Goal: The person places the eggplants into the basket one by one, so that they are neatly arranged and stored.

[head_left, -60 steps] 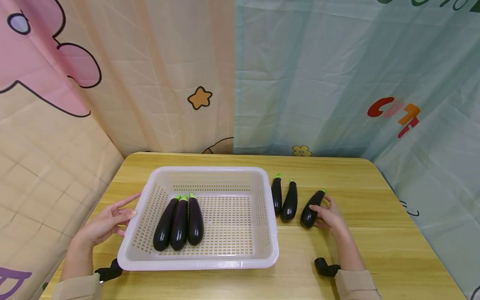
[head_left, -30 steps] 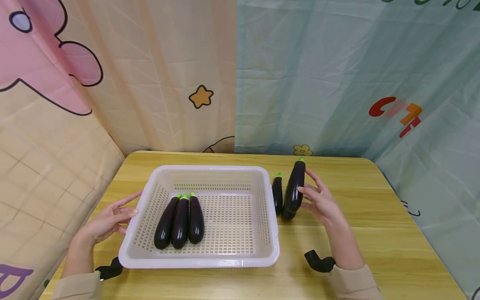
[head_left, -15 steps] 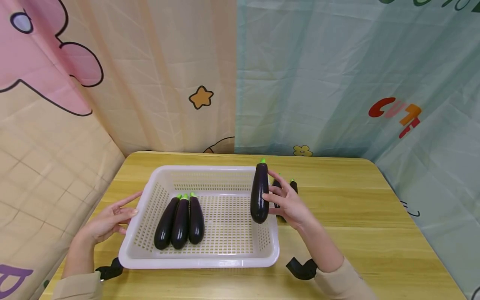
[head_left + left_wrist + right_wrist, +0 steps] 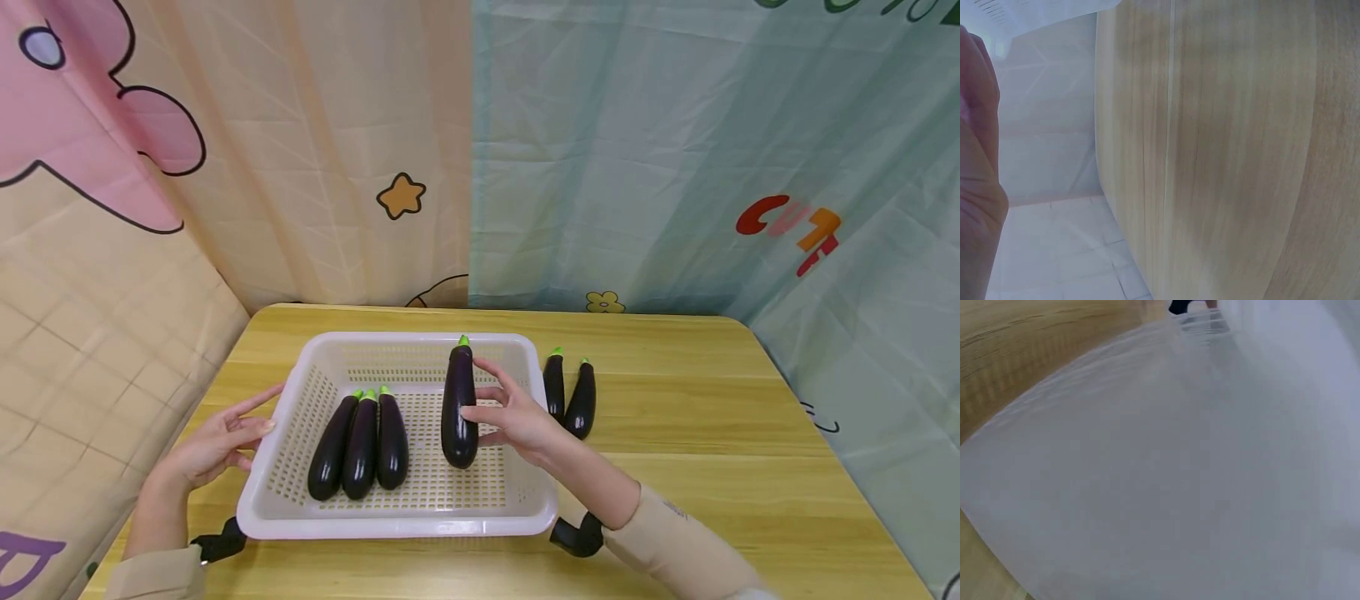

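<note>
In the head view my right hand (image 4: 517,417) grips a dark purple eggplant (image 4: 458,408) with a green stem, over the right half of a white plastic basket (image 4: 397,527). Three eggplants (image 4: 360,446) lie side by side in the basket's left half. My left hand (image 4: 213,442) touches the basket's left rim, fingers extended and loose. In the left wrist view only part of that hand (image 4: 979,162) appears at the edge, near a basket corner (image 4: 1047,15). The basket's blurred wall (image 4: 1147,475) fills most of the right wrist view; the right hand's fingers are not visible there.
Two more eggplants, the nearer one (image 4: 581,400) and another (image 4: 554,385), lie on the wooden table (image 4: 712,467) just right of the basket. Printed curtains (image 4: 600,167) hang behind and beside the table.
My right hand has picked up the eggplant from the table's right side and carried it left, past the basket's right rim, over the basket. The left hand stays at the rim.
</note>
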{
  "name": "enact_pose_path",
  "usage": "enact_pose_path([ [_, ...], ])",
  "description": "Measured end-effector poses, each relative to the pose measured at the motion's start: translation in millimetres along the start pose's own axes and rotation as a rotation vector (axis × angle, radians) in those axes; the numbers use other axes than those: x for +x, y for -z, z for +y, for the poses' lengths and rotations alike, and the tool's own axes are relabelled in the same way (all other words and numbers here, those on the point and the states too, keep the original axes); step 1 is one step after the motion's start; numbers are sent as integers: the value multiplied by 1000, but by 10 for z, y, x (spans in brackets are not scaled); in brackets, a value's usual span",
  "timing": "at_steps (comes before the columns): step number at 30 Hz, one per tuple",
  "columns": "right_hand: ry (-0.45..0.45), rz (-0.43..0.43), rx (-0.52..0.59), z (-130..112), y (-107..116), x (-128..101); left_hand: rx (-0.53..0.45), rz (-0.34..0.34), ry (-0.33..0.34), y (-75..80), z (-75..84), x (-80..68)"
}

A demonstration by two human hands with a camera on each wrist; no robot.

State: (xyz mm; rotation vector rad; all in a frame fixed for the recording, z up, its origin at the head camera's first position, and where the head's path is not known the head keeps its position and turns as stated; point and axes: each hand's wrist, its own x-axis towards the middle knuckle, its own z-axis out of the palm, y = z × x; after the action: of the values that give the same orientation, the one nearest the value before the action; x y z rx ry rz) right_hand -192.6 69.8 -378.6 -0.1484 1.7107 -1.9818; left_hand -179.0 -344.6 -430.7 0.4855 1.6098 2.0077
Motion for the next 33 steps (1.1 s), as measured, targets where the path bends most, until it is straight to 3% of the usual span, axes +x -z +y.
enact_pose_path([
  [6, -30, -23, -34, 109, -149, 104, -2, -6, -1, -1, 0, 1],
  [17, -114, 19, -57, 310, -370, 267, -4, -13, -6, -1, -15, 27],
  [27, -128, 80, -97, 482, -409, 364, -1, -16, 3, 9, -24, 31],
  [33, -184, 80, -115, 537, -402, 412, -19, -24, -1, 28, -29, 18],
])
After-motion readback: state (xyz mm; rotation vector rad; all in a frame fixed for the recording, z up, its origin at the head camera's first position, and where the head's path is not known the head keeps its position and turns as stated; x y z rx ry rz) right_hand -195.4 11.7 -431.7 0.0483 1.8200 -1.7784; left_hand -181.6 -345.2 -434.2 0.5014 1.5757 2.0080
